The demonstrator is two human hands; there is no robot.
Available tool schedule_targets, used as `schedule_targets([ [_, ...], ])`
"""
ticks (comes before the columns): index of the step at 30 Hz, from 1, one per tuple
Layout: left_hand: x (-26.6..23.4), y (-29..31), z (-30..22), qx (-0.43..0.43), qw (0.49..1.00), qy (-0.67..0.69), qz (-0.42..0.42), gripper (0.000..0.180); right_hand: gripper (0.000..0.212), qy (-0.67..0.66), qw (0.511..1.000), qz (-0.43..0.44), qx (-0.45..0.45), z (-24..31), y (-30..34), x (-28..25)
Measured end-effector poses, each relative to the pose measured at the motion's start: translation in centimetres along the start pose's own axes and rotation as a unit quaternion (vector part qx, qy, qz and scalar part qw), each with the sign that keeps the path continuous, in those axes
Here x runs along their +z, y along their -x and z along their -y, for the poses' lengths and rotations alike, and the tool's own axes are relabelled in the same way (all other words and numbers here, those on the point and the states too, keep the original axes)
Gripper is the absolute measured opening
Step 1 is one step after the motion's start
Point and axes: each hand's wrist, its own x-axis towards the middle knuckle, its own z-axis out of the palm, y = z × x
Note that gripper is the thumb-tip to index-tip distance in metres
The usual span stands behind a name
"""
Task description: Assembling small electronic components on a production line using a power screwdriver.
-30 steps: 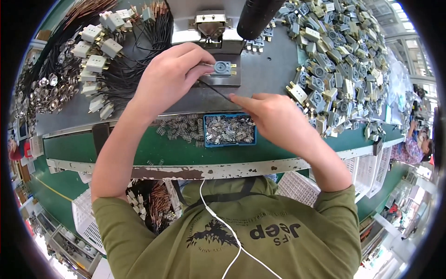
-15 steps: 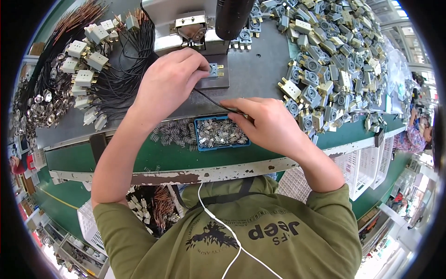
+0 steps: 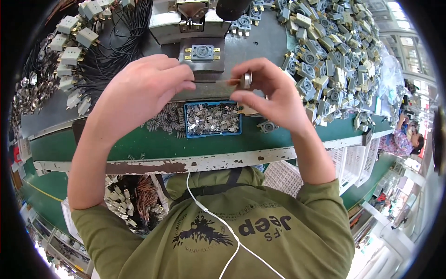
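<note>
My left hand [image 3: 151, 86] is closed at the fingertips, left of and below a metal block [image 3: 209, 66]. A thin dark line, apparently a black wire [image 3: 205, 82], runs from its fingertips toward my right hand [image 3: 274, 90]. My right hand curls around a round silver metal cap [image 3: 247, 81], with a blurred copper-coloured piece by its fingertips. On the block lies a grey plastic housing [image 3: 202, 52] with a round centre and brass tabs on both sides; neither hand touches it. Above it is a machine head [image 3: 192, 18].
A blue tray [image 3: 187, 125] of small metal clips stands below my hands, beside loose springs [image 3: 167, 122]. Grey and white housings [image 3: 325, 60] are heaped at right. White housings [image 3: 71, 56] on black wires and silver caps [image 3: 33, 78] lie at left. Another person [image 3: 402, 139] is far right.
My left hand has moved left and off the housing, which now lies uncovered. My right hand has risen and turned, bringing the silver cap into sight. The view has shifted slightly.
</note>
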Motion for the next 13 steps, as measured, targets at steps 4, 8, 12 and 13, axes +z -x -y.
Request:
schedule_targets([
  [4,0.1,0.1,-0.7,-0.028,0.998,0.029,-0.044,0.016,0.046,0.152,0.988,-0.036,-0.018,1.1,0.6,0.4],
  [8,-1.0,0.0,-0.5,-0.001,1.000,0.011,-0.025,0.018,0.044,0.050,0.995,-0.014,0.087,0.5,0.1,0.7],
  [12,-1.8,-0.1,0.0,0.012,0.999,0.007,-0.040,0.016,0.050,-0.221,0.968,0.027,0.113,-1.0,-0.7,1.4],
  [13,-2.0,-0.1,0.0,0.011,0.999,0.005,-0.042,0.015,0.053,-0.263,0.955,0.041,0.131,-0.9,-1.0,1.5],
])
